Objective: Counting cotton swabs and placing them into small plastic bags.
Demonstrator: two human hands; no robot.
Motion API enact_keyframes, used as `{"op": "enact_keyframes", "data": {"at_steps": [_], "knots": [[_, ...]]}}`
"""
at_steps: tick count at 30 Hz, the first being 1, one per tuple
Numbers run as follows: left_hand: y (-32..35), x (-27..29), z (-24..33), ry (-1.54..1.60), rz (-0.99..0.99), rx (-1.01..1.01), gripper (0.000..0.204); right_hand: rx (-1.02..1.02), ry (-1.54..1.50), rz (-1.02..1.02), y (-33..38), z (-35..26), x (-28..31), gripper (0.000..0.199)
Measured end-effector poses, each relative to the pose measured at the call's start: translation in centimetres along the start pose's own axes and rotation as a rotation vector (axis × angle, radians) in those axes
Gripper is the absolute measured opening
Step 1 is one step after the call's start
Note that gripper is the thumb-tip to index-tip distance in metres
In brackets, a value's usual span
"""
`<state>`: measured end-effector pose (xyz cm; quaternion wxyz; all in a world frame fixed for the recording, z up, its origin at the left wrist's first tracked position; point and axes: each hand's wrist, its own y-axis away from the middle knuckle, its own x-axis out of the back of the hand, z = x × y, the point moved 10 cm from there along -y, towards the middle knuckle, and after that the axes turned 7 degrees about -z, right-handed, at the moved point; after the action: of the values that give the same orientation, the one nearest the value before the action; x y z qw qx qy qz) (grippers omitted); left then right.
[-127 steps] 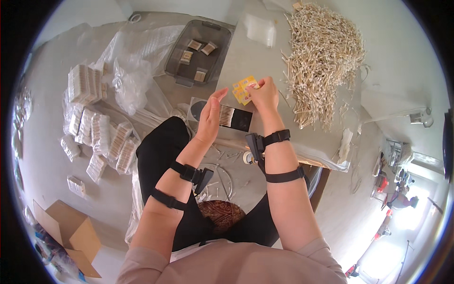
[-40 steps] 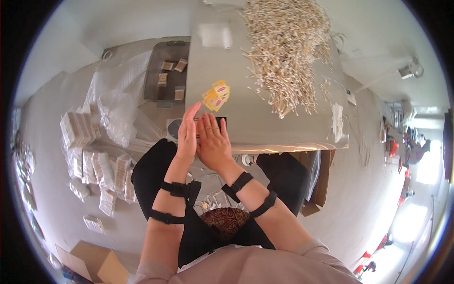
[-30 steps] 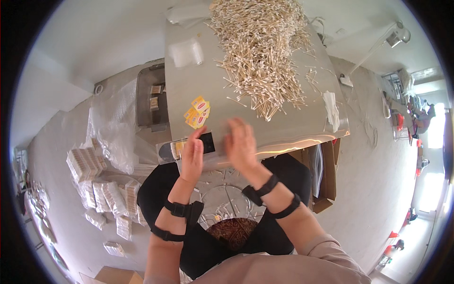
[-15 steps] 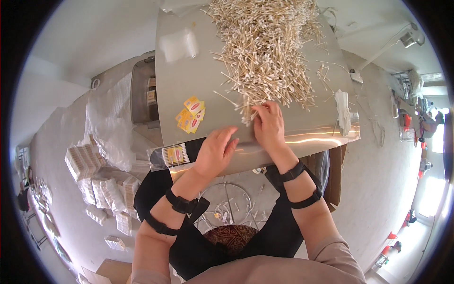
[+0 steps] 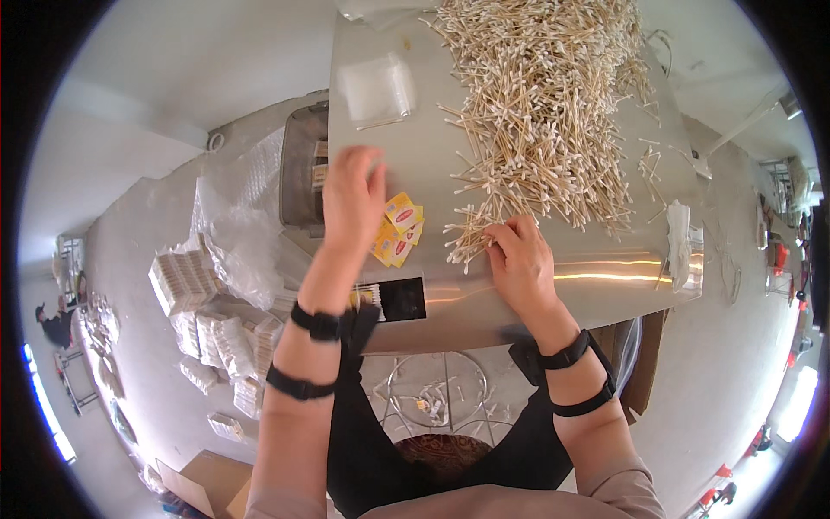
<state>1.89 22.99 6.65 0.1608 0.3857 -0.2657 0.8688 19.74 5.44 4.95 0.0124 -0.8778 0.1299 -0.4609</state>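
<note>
Right hand (image 5: 525, 261): thumb and forefinger close together at a loose cluster of cotton swabs (image 5: 467, 235); cannot tell if they grip any. Left hand (image 5: 353, 201): thumb apart from the fingers, tips blurred, raised near the table's left edge. Yellow cards (image 5: 401, 230) fanned just right of the left wrist; black tray (image 5: 403, 299) nearer the body, swabs at its left end, partly hidden by the forearm. Large swab pile (image 5: 553, 112) beyond the right hand; clear bags (image 5: 377, 89) farther up the metal table (image 5: 484, 324)
</note>
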Motion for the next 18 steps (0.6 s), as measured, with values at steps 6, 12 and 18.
{"op": "enact_keyframes", "data": {"at_steps": [6, 12, 18], "knots": [[-5.4, -2.4, -5.9, -0.15, -0.08, 0.122, 0.014, 0.018, -0.028, 0.007, -0.5, -0.2, 0.1, 0.02], [-6.3, -2.6, -5.8, -0.257, -0.108, 0.057, 0.011, 0.05, -0.025, 0.029, -1.1, -0.6, 1.3, 0.018], [-3.1, -0.3, -1.3, -0.26, -0.067, -0.072, 0.011, 0.061, -0.052, 0.111, -0.8, -0.3, 2.2, 0.016]]}}
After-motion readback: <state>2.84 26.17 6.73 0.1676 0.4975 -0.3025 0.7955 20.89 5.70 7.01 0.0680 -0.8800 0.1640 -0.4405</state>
